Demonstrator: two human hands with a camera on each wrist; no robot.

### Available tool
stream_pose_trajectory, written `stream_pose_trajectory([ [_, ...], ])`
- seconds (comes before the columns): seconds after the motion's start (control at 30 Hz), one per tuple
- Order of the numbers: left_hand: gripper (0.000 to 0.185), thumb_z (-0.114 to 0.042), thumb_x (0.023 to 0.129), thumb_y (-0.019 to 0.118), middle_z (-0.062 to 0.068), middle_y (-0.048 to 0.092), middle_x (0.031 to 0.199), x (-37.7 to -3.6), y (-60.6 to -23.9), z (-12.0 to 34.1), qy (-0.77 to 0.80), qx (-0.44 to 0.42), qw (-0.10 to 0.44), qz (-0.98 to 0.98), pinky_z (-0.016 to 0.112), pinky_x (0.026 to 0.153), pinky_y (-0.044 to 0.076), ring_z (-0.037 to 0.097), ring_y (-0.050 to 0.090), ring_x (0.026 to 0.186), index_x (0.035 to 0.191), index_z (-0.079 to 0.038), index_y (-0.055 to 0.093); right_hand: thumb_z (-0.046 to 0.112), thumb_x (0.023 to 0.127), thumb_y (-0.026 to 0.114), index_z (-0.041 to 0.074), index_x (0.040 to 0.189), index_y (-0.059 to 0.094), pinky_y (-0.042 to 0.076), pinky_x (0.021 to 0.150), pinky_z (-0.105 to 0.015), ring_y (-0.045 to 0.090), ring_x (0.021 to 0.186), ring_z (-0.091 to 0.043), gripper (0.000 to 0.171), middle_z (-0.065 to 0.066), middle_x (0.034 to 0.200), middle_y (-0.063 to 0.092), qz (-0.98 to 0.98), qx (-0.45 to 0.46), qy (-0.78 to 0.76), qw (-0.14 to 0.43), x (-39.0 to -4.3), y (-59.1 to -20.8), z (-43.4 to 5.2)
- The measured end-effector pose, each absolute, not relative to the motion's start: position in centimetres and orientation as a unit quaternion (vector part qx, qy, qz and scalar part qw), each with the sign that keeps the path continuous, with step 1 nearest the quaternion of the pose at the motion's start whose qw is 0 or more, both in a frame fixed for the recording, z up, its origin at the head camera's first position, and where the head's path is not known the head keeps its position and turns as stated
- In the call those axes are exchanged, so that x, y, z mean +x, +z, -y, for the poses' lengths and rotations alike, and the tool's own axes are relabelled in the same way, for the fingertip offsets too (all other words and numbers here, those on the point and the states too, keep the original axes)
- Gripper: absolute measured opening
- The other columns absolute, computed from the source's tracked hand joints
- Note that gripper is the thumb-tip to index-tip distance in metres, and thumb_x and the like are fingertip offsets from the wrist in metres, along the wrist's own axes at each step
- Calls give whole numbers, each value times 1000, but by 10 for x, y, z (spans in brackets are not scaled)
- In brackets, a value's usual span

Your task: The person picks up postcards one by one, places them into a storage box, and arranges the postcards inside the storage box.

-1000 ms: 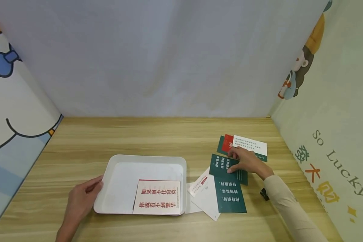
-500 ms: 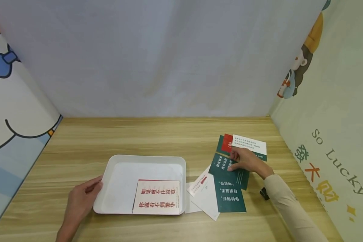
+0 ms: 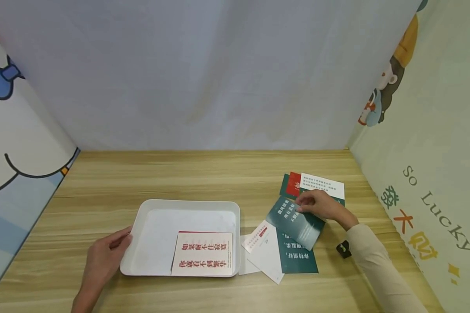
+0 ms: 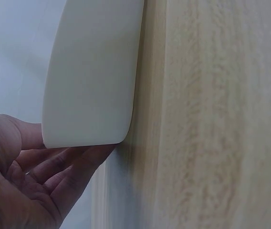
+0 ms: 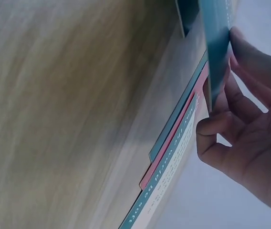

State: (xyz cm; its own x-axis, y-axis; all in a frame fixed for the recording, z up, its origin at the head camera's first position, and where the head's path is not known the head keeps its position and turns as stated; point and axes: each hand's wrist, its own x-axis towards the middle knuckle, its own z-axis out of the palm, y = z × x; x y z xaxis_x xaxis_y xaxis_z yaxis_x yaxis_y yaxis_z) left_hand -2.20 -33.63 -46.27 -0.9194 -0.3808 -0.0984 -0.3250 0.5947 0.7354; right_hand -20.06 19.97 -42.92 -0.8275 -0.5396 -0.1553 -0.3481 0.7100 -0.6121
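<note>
My right hand pinches a dark green card with white lettering between thumb and fingers. The right wrist view shows that card raised and tilted off the table. Below it in the head view lies another green card, partly covered. On the left, my left hand grips the edge of a white tray, the thumb at the rim and fingers under the side. A cream card with red characters lies in the tray over a red-edged one.
White cards lie fanned between the tray and the green card. Behind my right hand is an overlapping group with a red card and a white-and-green card. A small black object lies beside the right forearm. Walls border the table.
The green card in my right hand has lifted, swung to a slant and shifted slightly left, covering more of the green card below. My left hand and the tray have stayed in place.
</note>
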Motion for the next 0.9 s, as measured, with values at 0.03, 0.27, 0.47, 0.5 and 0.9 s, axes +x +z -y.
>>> stream_pose_trajectory([
  [0.03,34,-15,103,66,25,73,123,-22,-463,337,-405,198,34,892,7,66,46,-13,56,83,133,1,70,14,100,72,-1,108,76,54,82,-34,65,88,-15,17,-7,97,76,-907,-246,-296,167,-201,-430,-200],
  [0.27,36,-16,103,65,25,72,124,-21,-463,338,-409,194,29,891,6,68,45,-18,51,82,134,1,69,10,102,68,-1,110,77,54,83,-29,64,89,-14,16,-9,102,76,-891,-269,-326,168,-202,-428,-202],
  [0.47,34,-15,103,66,25,73,124,-22,-463,337,-407,198,30,891,7,67,46,-13,55,84,133,1,70,9,102,68,-1,110,77,53,82,-27,61,87,-13,16,-8,102,76,-891,-264,-330,167,-202,-427,-201],
  [0.5,34,-15,103,66,25,72,124,-22,-463,337,-407,199,30,891,8,67,46,-11,56,85,133,1,70,9,102,68,-1,110,77,53,82,-27,61,87,-13,16,-9,101,76,-890,-263,-332,166,-202,-427,-201],
  [0.9,36,-17,103,65,24,73,125,-22,-463,338,-406,202,21,891,8,68,46,-9,58,87,135,0,69,9,101,70,-2,109,77,53,79,-24,61,84,-12,16,-10,100,76,-890,-261,-338,157,-204,-426,-202],
])
